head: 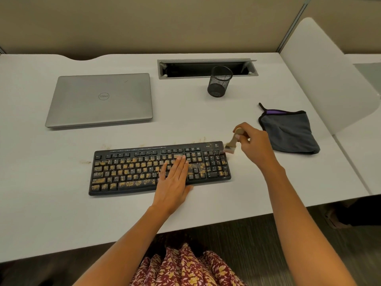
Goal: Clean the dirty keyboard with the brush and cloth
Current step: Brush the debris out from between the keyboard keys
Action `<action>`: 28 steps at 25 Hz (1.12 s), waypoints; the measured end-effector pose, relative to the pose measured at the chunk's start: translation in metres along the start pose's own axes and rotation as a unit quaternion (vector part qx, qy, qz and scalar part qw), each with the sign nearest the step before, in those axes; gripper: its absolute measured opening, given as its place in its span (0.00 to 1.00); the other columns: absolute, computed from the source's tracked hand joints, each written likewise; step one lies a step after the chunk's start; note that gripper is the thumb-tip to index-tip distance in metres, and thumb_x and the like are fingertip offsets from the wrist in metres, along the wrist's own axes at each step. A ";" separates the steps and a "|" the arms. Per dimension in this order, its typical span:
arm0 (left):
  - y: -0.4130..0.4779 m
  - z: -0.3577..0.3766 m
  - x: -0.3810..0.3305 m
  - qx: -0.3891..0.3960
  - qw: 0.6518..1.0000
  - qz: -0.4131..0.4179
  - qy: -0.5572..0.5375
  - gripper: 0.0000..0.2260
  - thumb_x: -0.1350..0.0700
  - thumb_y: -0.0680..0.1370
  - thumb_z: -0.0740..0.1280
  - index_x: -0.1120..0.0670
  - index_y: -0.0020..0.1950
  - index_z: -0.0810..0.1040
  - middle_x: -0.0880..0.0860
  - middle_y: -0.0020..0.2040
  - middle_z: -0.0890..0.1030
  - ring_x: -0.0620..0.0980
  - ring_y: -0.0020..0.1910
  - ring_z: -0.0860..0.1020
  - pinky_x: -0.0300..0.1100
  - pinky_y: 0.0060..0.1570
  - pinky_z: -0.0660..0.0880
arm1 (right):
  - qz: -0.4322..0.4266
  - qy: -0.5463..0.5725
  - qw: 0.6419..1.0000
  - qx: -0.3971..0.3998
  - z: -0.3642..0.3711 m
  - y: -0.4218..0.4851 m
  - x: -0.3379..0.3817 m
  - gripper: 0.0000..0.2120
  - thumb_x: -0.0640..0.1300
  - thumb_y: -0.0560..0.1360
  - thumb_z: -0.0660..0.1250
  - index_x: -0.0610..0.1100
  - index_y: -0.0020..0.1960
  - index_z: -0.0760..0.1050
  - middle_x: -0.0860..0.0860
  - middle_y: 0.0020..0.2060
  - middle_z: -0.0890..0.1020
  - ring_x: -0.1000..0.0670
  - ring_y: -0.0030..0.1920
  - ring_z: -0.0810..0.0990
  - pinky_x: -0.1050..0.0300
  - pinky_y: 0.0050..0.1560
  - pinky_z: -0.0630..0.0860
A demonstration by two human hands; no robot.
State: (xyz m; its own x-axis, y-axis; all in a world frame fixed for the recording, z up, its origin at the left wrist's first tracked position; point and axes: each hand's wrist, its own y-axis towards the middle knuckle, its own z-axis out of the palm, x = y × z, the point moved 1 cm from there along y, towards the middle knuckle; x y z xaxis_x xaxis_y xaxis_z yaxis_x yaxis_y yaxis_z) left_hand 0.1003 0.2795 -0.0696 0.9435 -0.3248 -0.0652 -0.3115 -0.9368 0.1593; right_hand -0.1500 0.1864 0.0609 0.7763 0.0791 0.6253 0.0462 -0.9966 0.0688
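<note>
White office desk, beige partition behind, and the cleaning is only just getting going. Left hand lies flat with straight fingers on the middle-right keys. It holds nothing and simply pins the keyboard in place. Right hand has its fingers curled round the handle of the brush, bristles down at the board's two o'clock corner. Whether they touch the top of the number pad or sit just off it is too blurred to call.

By my reading this is the opening sweep: that far corner looks a shade cleaner, and nearly everything else is yet to be done. Look at that board: black, full-size, at six o'clock on the desk close to the near edge. Yellow-brown crumbs coat the letter rows, the space bar and the arrow block. A few specks lie on the desk along its twelve o'clock edge and off at nine.

Cloth, grey with purple trim, lies folded at three o'clock with no hand on it, so the wipe-down is all to come. Further out sit a closed silver laptop at ten, a black mesh cup at one, and an open cable tray at twelve.
</note>
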 end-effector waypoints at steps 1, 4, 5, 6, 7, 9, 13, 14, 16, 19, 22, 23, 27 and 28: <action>0.000 0.000 -0.002 0.000 1.000 0.002 0.000 0.36 0.41 0.76 0.69 0.60 0.77 0.63 0.57 0.78 0.61 0.53 0.77 0.58 0.59 0.73 0.52 | -0.003 0.010 1.000 -0.012 0.002 -0.001 0.003 0.10 0.36 0.78 0.62 0.49 0.51 0.76 0.53 0.40 0.81 0.50 0.39 0.79 0.56 0.38 0.75; -0.001 -0.001 -0.004 0.001 1.000 0.007 0.000 0.36 0.41 0.77 0.67 0.59 0.77 0.63 0.56 0.78 0.61 0.53 0.78 0.58 0.59 0.73 0.52 | -0.009 0.032 0.999 -0.018 0.015 -0.004 0.020 0.06 0.40 0.78 0.63 0.48 0.48 0.77 0.52 0.35 0.81 0.51 0.36 0.80 0.55 0.37 0.77; -0.001 -0.002 -0.004 -0.001 1.000 0.007 -0.002 0.36 0.41 0.77 0.67 0.59 0.77 0.63 0.56 0.78 0.61 0.53 0.78 0.58 0.59 0.73 0.52 | -0.007 0.023 1.000 -0.013 0.018 -0.003 0.024 0.05 0.41 0.77 0.63 0.47 0.47 0.77 0.51 0.34 0.81 0.52 0.34 0.79 0.58 0.34 0.75; -0.002 -0.002 -0.003 -0.005 1.000 0.006 -0.002 0.36 0.41 0.76 0.68 0.59 0.77 0.63 0.56 0.78 0.62 0.53 0.77 0.58 0.59 0.72 0.52 | 0.000 0.010 1.000 -0.004 0.021 -0.003 0.026 0.04 0.41 0.77 0.64 0.47 0.46 0.77 0.51 0.33 0.80 0.54 0.33 0.77 0.62 0.32 0.71; -0.003 -0.003 -0.002 -0.009 1.000 0.003 -0.003 0.36 0.41 0.76 0.69 0.60 0.77 0.64 0.57 0.77 0.62 0.53 0.77 0.58 0.59 0.72 0.53 | 0.007 -0.003 1.000 0.006 0.024 -0.002 0.028 0.03 0.41 0.76 0.65 0.46 0.46 0.77 0.51 0.33 0.79 0.55 0.32 0.76 0.66 0.32 0.68; -0.004 -0.004 0.001 -0.011 1.000 -0.007 -0.003 0.36 0.41 0.76 0.69 0.60 0.77 0.64 0.56 0.78 0.62 0.52 0.77 0.59 0.60 0.74 0.54 | 0.016 -0.018 1.000 0.014 0.028 0.000 0.027 0.03 0.41 0.76 0.64 0.46 0.47 0.77 0.51 0.33 0.79 0.56 0.31 0.75 0.69 0.31 0.65; -0.005 -0.006 0.003 -0.010 1.000 -0.015 -0.001 0.36 0.40 0.76 0.68 0.60 0.77 0.63 0.56 0.78 0.62 0.53 0.77 0.60 0.61 0.73 0.60 | 0.006 -0.007 0.999 -0.050 0.031 0.007 0.028 0.06 0.42 0.79 0.62 0.45 0.51 0.78 0.49 0.34 0.81 0.50 0.33 0.77 0.65 0.33 0.69; -0.005 -0.005 0.003 -0.009 1.000 -0.014 0.001 0.36 0.40 0.76 0.67 0.59 0.77 0.62 0.56 0.78 0.62 0.53 0.77 0.60 0.61 0.74 0.59 | 0.001 -0.006 0.997 -0.071 0.029 0.008 0.029 0.07 0.42 0.79 0.62 0.44 0.52 0.79 0.48 0.36 0.82 0.50 0.34 0.78 0.66 0.35 0.70; -0.005 -0.004 0.003 -0.010 1.000 -0.012 -0.001 0.36 0.40 0.77 0.67 0.59 0.77 0.62 0.56 0.78 0.62 0.53 0.77 0.60 0.60 0.74 0.56 | -0.007 0.005 0.995 -0.103 0.026 0.008 0.032 0.07 0.41 0.79 0.62 0.43 0.52 0.79 0.48 0.37 0.82 0.50 0.36 0.79 0.63 0.38 0.74; -0.004 -0.004 0.001 -0.014 1.000 -0.010 -0.004 0.36 0.40 0.76 0.68 0.60 0.77 0.63 0.57 0.78 0.62 0.53 0.77 0.60 0.61 0.74 0.58 | -0.009 0.018 0.995 -0.093 0.027 0.007 0.034 0.05 0.39 0.77 0.64 0.43 0.48 0.78 0.48 0.35 0.81 0.48 0.35 0.79 0.61 0.36 0.75; -0.004 -0.005 0.000 -0.013 1.000 -0.006 -0.007 0.36 0.40 0.76 0.68 0.60 0.77 0.63 0.57 0.78 0.62 0.53 0.77 0.59 0.61 0.73 0.59 | 0.011 0.018 0.997 -0.068 0.033 0.005 0.030 0.04 0.38 0.75 0.64 0.43 0.45 0.78 0.47 0.34 0.81 0.46 0.36 0.79 0.56 0.36 0.76; -0.004 -0.005 0.000 -0.013 1.000 -0.005 -0.006 0.36 0.40 0.77 0.67 0.60 0.77 0.62 0.57 0.78 0.62 0.52 0.77 0.59 0.61 0.74 0.58 | 0.020 0.012 0.997 -0.074 0.033 0.004 0.028 0.04 0.38 0.75 0.64 0.43 0.46 0.78 0.47 0.34 0.80 0.46 0.35 0.79 0.59 0.34 0.74; -0.005 -0.005 0.004 -0.012 1.000 -0.002 0.003 0.36 0.40 0.77 0.67 0.60 0.77 0.62 0.56 0.78 0.61 0.52 0.77 0.58 0.59 0.73 0.52 | 0.037 -0.011 0.990 -0.138 0.027 0.007 0.027 0.06 0.38 0.77 0.63 0.42 0.49 0.79 0.49 0.33 0.78 0.51 0.33 0.75 0.65 0.32 0.66; -0.006 -0.004 0.004 -0.009 1.000 -0.002 0.004 0.36 0.40 0.77 0.66 0.60 0.77 0.62 0.56 0.78 0.61 0.52 0.78 0.58 0.59 0.73 0.51 | 0.040 0.011 0.989 -0.142 0.028 0.009 0.029 0.06 0.39 0.78 0.63 0.43 0.50 0.79 0.49 0.33 0.79 0.51 0.33 0.75 0.66 0.32 0.67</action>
State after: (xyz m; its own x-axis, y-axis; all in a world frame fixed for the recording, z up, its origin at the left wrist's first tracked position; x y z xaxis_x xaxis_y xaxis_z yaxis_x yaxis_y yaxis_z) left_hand 0.1062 0.2842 -0.0664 0.9457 -0.3198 -0.0575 -0.3055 -0.9355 0.1775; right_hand -0.1094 0.1788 0.0581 0.7565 0.0039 0.6540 -0.1961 -0.9526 0.2326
